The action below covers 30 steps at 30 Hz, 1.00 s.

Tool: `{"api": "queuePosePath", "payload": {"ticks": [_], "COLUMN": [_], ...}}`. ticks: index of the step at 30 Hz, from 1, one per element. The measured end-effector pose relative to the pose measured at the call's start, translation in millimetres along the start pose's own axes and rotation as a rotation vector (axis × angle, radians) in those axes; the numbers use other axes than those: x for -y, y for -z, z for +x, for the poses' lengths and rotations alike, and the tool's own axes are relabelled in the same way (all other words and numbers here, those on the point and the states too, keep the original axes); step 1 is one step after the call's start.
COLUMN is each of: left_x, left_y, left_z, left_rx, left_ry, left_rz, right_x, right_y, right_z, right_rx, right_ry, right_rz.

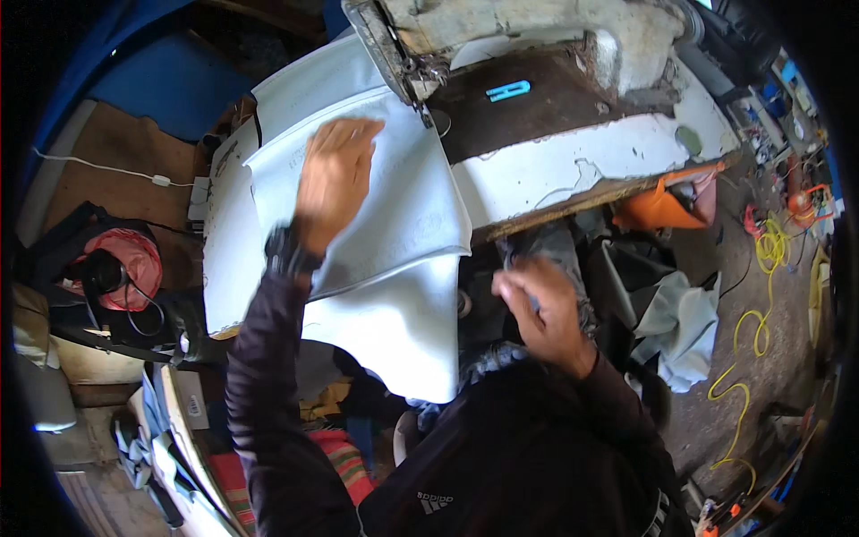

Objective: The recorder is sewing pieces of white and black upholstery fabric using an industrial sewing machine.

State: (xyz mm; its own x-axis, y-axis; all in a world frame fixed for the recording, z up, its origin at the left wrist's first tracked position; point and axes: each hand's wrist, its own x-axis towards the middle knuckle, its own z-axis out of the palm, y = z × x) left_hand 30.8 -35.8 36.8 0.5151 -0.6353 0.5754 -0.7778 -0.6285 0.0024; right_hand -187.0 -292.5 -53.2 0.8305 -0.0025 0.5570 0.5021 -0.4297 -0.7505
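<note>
Around the view's centre, the worn, white-topped wooden bench [532,190] spans ten to two. The pale grey-white, flexible sheet with raised seams [407,192] lies at eleven, its lower part hanging over the bench edge toward six; that overhang's weight could drag it askew. The chipped, cream metal sewing machine [537,31] stands at one, its needle end beside the sheet's edge — a ridged seam could bunch there if fed unevenly. Of the hands, the left hand [340,170], flat with fingers together, grips nothing over the sheet; a slip could crease it. The right hand [541,309], at four, is half-curled; blur hides any hold. The bright-blue, slotted plastic piece [508,90], at one, could snag shifting material.
</note>
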Motion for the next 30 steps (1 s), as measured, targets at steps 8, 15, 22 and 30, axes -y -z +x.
{"api": "queuePosePath", "payload": {"ticks": [8,15,22,30], "left_x": [-183,-229,-225,-212], "left_y": [70,79,45,94], "left_z": [-138,-223,-258,-239], "left_rx": [0.343,0.45,0.429,0.049], "left_ry": [0.315,0.364,0.059,0.072], "left_rz": [-0.297,-0.217,0.117,-0.071], "right_x": [-49,-41,-37,51], "right_y": [-72,-95,-109,-61], "right_z": [-121,-124,-129,-101], "right_rx": [0.82,0.637,0.571,0.228], "right_ry": [-0.087,0.256,0.341,0.547], "right_rz": [-0.31,-0.358,-0.328,-0.146]}}
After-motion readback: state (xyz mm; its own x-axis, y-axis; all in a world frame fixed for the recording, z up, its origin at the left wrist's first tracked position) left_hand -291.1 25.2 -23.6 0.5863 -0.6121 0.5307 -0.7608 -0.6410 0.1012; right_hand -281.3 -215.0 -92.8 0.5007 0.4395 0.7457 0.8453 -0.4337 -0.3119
